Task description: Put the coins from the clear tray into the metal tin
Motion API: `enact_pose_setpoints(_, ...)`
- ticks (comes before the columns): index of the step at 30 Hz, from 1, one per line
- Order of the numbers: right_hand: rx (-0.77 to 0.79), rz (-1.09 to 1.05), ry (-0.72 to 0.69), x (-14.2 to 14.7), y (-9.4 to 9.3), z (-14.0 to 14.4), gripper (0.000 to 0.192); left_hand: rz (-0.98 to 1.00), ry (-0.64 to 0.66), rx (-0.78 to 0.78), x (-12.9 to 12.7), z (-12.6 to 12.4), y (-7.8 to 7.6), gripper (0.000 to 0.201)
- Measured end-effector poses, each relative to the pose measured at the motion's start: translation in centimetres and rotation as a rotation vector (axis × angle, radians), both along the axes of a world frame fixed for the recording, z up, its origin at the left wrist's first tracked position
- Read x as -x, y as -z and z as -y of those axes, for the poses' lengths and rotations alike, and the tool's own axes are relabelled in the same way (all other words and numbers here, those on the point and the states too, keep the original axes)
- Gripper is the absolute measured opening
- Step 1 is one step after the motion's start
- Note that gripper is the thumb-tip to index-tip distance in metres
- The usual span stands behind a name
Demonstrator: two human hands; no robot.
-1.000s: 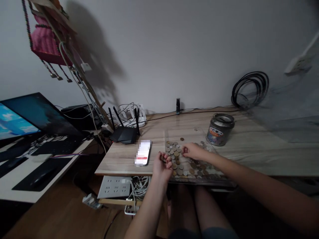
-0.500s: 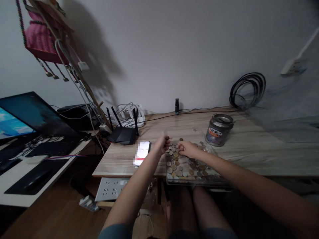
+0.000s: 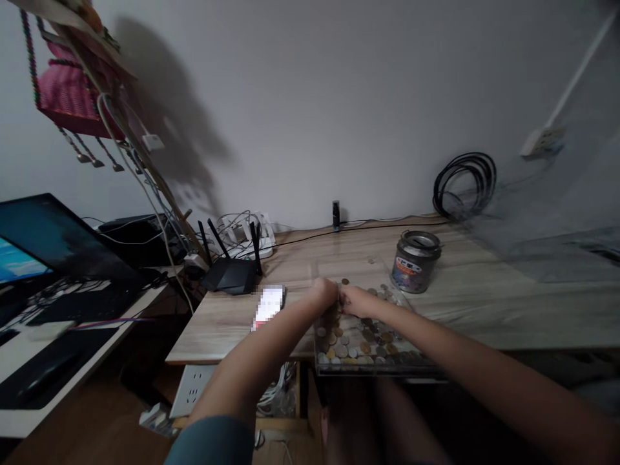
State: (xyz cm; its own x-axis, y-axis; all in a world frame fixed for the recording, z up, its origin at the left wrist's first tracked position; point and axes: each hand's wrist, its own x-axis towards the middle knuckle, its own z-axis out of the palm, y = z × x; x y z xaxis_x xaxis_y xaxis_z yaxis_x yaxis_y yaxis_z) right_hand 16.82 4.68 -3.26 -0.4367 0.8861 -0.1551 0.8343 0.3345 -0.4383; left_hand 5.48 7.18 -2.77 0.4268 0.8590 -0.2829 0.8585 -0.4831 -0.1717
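A clear shallow tray [image 3: 320, 365] lies at the near edge of the wooden table [image 3: 479, 303], filled with several mixed coins [image 3: 361, 339]. My left hand [image 3: 325, 292] and my right hand [image 3: 353, 300] meet over the far left part of the tray, fingers curled down onto the coins. The fingertips are small and dim, so what each one pinches cannot be made out. A round tin jar [image 3: 415, 261] with an open top stands just beyond the tray to the right. A phone [image 3: 268, 305] with a lit screen lies left of the tray.
A black router [image 3: 227, 274] with antennas and a white power strip [image 3: 247, 242] sit at the table's back left. Coiled black cable [image 3: 462, 184] hangs on the wall at right. A laptop [image 3: 53, 242] is on the lower desk at left, cables below.
My left hand has gone from the tray's near left corner forward to its far left part, meeting my right hand. The view shifted slightly right and down.
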Motion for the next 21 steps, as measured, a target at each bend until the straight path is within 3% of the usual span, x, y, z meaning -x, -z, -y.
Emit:
enact_pose_setpoints(5,0.04,-0.021,0.004,-0.4,0.2,-0.4,0.007,-0.042,-0.015,0.024,-0.3,-0.9,0.3,0.025)
enact_pose_setpoints(11,0.073,-0.1,0.021,-1.5,0.4,-0.6,0.027,-0.053,-0.04,0.057,0.3,-1.8,-0.3,0.028)
enact_pose_setpoints(21,0.04,-0.111,-0.071,0.5,0.5,-0.1,0.025,0.068,-0.099,0.097,-0.5,-3.7,0.5,0.027)
